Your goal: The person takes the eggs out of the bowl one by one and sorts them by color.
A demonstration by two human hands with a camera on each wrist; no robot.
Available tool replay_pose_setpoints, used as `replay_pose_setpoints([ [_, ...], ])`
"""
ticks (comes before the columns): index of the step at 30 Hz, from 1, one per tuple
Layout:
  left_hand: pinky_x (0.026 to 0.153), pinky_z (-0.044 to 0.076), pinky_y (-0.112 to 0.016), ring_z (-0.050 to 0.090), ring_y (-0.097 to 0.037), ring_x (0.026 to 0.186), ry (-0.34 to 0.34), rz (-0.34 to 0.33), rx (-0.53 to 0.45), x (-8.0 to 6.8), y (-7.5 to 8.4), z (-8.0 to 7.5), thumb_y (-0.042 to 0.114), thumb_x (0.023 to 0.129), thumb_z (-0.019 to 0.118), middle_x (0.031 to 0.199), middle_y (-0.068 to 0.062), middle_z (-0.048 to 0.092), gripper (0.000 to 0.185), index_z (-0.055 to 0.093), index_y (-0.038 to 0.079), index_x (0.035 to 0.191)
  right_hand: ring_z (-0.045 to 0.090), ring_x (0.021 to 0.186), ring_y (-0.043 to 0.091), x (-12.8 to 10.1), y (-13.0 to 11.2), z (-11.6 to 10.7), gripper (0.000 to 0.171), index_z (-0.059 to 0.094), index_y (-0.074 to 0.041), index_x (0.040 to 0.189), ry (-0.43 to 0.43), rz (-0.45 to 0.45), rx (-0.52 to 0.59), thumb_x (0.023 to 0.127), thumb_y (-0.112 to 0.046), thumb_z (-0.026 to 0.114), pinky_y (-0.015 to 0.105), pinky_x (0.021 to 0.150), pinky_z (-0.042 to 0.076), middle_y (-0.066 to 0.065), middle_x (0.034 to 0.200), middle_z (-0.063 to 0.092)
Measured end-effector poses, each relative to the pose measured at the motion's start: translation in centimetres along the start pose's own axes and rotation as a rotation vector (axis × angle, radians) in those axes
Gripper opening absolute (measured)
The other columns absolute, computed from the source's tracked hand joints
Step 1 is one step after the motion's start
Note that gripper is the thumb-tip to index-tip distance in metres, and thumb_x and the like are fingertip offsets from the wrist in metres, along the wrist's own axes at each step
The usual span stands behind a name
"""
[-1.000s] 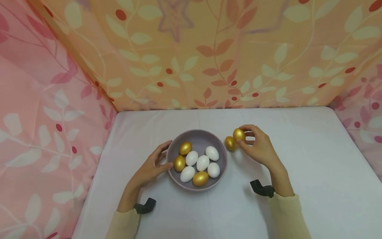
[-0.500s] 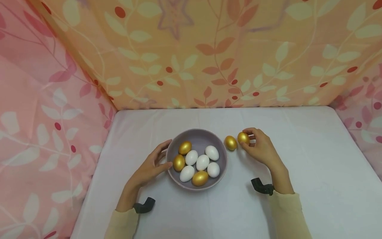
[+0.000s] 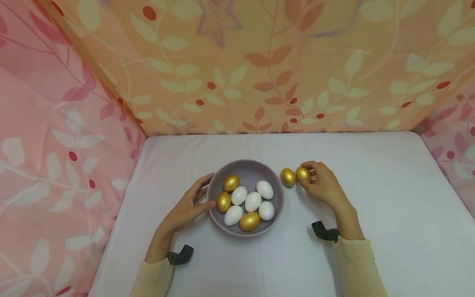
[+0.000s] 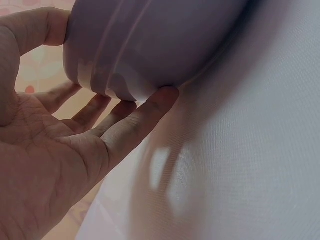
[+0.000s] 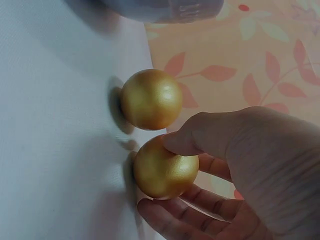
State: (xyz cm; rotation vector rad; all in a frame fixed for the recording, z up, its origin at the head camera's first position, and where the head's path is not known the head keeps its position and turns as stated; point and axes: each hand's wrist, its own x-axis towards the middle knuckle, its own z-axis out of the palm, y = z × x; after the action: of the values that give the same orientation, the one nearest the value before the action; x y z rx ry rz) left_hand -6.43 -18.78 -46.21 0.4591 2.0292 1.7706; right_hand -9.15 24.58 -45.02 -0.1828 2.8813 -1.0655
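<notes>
Bench [image 3: 389,214], white cloth, patterned fabric walls on three sides. Grey bowl [image 3: 245,168] mid-bench holds three gold and four white eggs. Left hand [image 3: 185,210] open against bowl's left side: fingers [image 4: 145,107] straight along the outer wall, thumb at the rim, nothing gripped. Right hand [image 3: 324,185] just right of bowl, palm toward bowl, wrist low, fingers curled round a gold egg [image 3: 303,173] that sits on the bench, thumb on top, fingertips below. Second gold egg [image 3: 288,177] lies touching or just beside it, between held egg and bowl. Risk: on release either egg may roll on the smooth cloth, or a nudge from the held egg knocks the free one off toward the bowl.
</notes>
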Motion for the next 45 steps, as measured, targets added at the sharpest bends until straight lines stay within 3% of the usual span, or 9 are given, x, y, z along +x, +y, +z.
replay_pose_setpoints([
  [6,0.108,0.05,-0.023,0.038,-0.04,0.155,0.005,-0.005,-0.005,-0.1,0.2,0.1,0.009,0.1,0.071,0.172,-0.007,0.033,0.078,0.031,0.023,0.166,0.063,0.123,0.048,-0.4,-0.6,-0.5,0.052,0.054,-0.002,0.147,0.019,0.016,-0.038,0.101,-0.02,0.07,0.064,0.101,0.053,0.03,0.139,0.058],
  [14,0.107,0.051,-0.026,0.038,-0.041,0.155,0.012,-0.017,-0.003,-0.3,0.2,0.2,0.01,0.1,0.071,0.171,-0.007,0.034,0.078,0.032,0.027,0.165,0.06,0.125,0.047,-0.6,-1.9,-0.8,0.043,0.062,-0.002,0.14,0.139,-0.065,-0.003,0.101,-0.019,0.069,0.066,0.104,0.048,0.029,0.139,0.06],
  [18,0.107,0.052,-0.028,0.038,-0.041,0.155,-0.004,-0.023,-0.011,-0.1,-0.1,0.4,0.011,0.101,0.071,0.171,-0.008,0.033,0.078,0.031,0.027,0.166,0.057,0.131,0.047,-0.7,-2.8,-0.6,0.041,0.063,-0.003,0.139,0.14,-0.089,0.036,0.102,-0.019,0.069,0.069,0.11,0.043,0.026,0.142,0.059],
  [22,0.107,0.052,-0.028,0.038,-0.041,0.156,-0.013,-0.025,-0.013,-0.2,-0.2,0.6,0.011,0.101,0.071,0.172,-0.008,0.032,0.078,0.031,0.027,0.166,0.057,0.134,0.044,-0.4,-4.1,-0.2,0.04,0.064,-0.007,0.138,0.105,-0.127,0.075,0.101,-0.019,0.07,0.068,0.113,0.044,0.022,0.143,0.06],
  [30,0.11,0.05,-0.028,0.036,-0.04,0.158,0.013,-0.019,0.005,-0.4,0.4,0.4,0.011,0.1,0.071,0.174,-0.003,0.031,0.079,0.031,0.028,0.166,0.059,0.135,0.037,1.1,-8.2,0.4,0.036,0.067,-0.008,0.133,0.037,-0.286,0.072,0.099,-0.017,0.074,0.059,0.113,0.047,0.013,0.145,0.059],
  [32,0.11,0.049,-0.026,0.037,-0.04,0.157,0.014,-0.021,0.007,-0.6,0.4,0.3,0.011,0.1,0.071,0.174,-0.004,0.031,0.079,0.03,0.027,0.166,0.068,0.116,0.035,1.3,-9.3,0.7,0.037,0.067,-0.008,0.133,-0.005,-0.31,0.064,0.099,-0.017,0.074,0.054,0.102,0.055,0.012,0.146,0.058],
  [36,0.11,0.048,-0.026,0.037,-0.04,0.157,0.017,-0.022,0.008,-0.7,0.3,0.4,0.011,0.1,0.071,0.174,-0.004,0.031,0.079,0.031,0.027,0.166,0.069,0.106,0.028,1.7,-11.1,1.1,0.035,0.068,-0.009,0.132,-0.071,-0.388,0.021,0.098,-0.015,0.075,0.046,0.088,0.059,0.009,0.141,0.06],
  [40,0.112,0.049,-0.034,0.036,-0.039,0.158,0.016,-0.023,0.005,-0.6,0.3,0.3,0.012,0.1,0.071,0.174,-0.003,0.03,0.078,0.031,0.028,0.166,0.064,0.125,0.026,2.4,-12.5,1.3,0.033,0.069,-0.009,0.13,-0.142,-0.474,-0.005,0.097,-0.013,0.074,0.047,0.103,0.057,0.007,0.134,0.064],
  [45,0.112,0.051,-0.041,0.035,-0.039,0.158,0.011,-0.024,-0.002,-0.3,0.5,0.3,0.012,0.101,0.071,0.174,-0.002,0.03,0.078,0.031,0.028,0.166,0.066,0.123,0.028,3.6,-13.5,2.1,0.035,0.069,-0.007,0.132,-0.301,-0.514,0.0,0.098,-0.012,0.072,0.045,0.106,0.055,0.01,0.132,0.066],
])
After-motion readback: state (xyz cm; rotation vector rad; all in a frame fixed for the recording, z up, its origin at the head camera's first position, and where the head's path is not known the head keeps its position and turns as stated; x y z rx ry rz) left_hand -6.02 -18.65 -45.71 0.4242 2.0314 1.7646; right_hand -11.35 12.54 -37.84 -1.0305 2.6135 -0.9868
